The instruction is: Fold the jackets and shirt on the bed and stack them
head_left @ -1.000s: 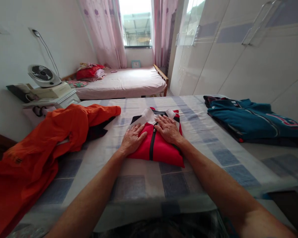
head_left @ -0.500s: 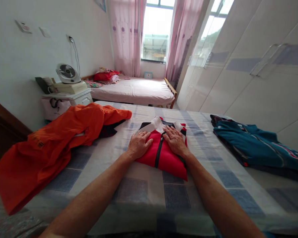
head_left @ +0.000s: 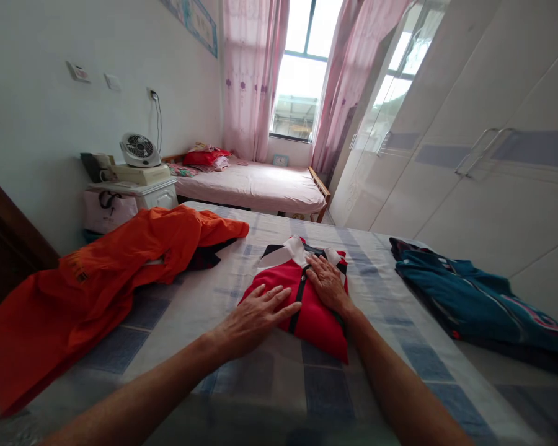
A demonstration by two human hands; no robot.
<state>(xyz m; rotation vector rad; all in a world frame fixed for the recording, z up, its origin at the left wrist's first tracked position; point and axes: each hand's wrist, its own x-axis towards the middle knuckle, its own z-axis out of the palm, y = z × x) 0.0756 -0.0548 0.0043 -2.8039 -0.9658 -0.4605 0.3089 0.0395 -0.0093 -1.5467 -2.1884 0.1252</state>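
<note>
Left hand point(head_left: 251, 316), right hand point(head_left: 328, 282) on red jacket point(head_left: 318, 334), toward near edge of bed point(head_left: 190, 310). Left fingers spread, right's seemingly closer. Best smoothed outward.

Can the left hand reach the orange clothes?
Probably yes: the left hand is open at the red jacket, gripping nothing, and only bedsheet shows between it and the orange clothes.

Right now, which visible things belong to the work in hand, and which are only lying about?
In the work: red zip-front jacket, under left hand and right hand; bedspread beneath; perhaps orange garment, teal zip-front jacket.

Lying about: desk fan, pink carrier bag, clock.
</note>
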